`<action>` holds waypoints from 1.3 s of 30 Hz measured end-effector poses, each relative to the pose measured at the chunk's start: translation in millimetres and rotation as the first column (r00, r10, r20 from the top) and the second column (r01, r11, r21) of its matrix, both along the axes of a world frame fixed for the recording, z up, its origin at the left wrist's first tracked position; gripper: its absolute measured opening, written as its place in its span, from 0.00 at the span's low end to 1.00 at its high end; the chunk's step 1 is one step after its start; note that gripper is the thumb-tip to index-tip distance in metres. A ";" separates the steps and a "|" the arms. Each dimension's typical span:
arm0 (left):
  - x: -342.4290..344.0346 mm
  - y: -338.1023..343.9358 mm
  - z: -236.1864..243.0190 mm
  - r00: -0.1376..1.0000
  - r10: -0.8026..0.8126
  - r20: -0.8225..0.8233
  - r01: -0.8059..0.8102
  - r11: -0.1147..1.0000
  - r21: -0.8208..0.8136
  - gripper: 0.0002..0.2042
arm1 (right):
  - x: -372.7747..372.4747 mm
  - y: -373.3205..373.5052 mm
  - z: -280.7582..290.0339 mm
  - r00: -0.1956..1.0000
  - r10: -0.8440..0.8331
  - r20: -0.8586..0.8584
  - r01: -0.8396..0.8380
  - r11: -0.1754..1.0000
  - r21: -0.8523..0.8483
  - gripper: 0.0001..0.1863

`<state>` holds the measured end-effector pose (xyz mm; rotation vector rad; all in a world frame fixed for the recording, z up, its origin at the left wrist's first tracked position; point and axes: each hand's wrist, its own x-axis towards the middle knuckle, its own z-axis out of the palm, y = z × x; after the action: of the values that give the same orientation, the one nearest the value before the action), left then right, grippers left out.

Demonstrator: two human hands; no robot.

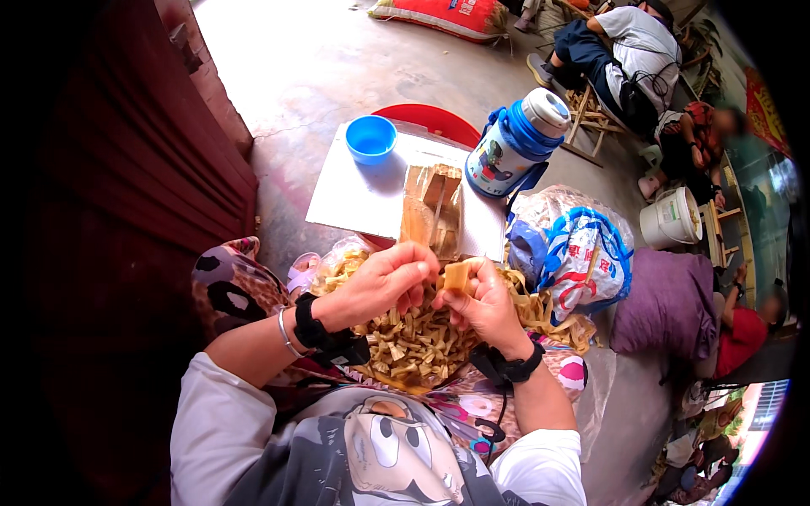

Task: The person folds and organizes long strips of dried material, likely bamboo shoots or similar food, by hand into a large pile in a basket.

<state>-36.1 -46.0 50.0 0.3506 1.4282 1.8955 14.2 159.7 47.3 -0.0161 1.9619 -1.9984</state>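
R hand (485, 308): thumb pressed on a tan folded piece (456, 276), fingers curled behind, so pinched firm. Piece sits over the lap, just near of the white board (342, 190), R of L hand (396, 278). L fingers bunched close together, thumb near index; can't tell if they grip anything.

Handling, my judgement: keep R thumb flat on the fold so it doesn't spring; L fingertips close by to steady edges, press creases even, no hard tugging, as dry strip may split along the grain. Work low over the pile of folded pcs (413, 346) so a dropped one lands there. Loose strips (540, 312) to R, within reach approx.; keep wrist straps clear of them.

Hard to see: L fingertips' inner side; R fingers behind the piece; middle of pile, partly under wrists. Upright tan strip (416, 221) just beyond L hand: unclear if held or part of clear-wrapped bundle (445, 198) on board. Far R people small, bent by lens rim.
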 end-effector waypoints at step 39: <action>-2.1 -3.5 -7.7 0.518 -0.079 -0.852 -0.281 0.925 -0.257 0.11 | -0.1 -8.3 -10.5 0.994 0.054 0.100 -0.032 0.977 -0.210 0.19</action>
<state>-38.3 -49.5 42.4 1.1630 2.4607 1.4874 14.1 151.4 36.7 -0.0033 1.6674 -2.1228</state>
